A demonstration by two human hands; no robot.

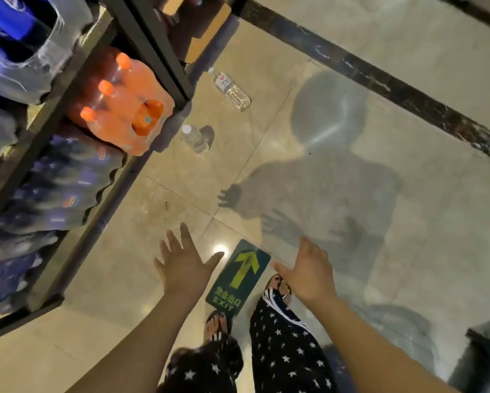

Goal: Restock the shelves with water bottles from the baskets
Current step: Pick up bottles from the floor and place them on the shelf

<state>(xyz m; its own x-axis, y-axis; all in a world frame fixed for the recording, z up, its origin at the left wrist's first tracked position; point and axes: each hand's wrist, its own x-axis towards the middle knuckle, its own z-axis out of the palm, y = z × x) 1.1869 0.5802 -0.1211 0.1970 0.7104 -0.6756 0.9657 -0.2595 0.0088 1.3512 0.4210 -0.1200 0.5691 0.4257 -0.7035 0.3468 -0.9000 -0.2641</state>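
Currently | left hand [181, 265] released, fingers spread | right hand [309, 275] released, holding nothing | lying bottle [232, 89] and upright bottle [195, 139] on floor [119, 279] beside shelf [158, 52], well apart from hands

The one view, worn on the head, looks steeply down at the floor [351, 66], almost straight over the person's own legs [289, 350] and feet [217, 324]. It faces forward and is rolled, so the shelves [141, 32] slant down the left side, close by. The left hand [182, 265] and right hand [309, 275] reach in from the bottom edge, nearest the lens. A lying bottle [232, 89] and an upright bottle [195, 139] sit farther ahead, above the middle.
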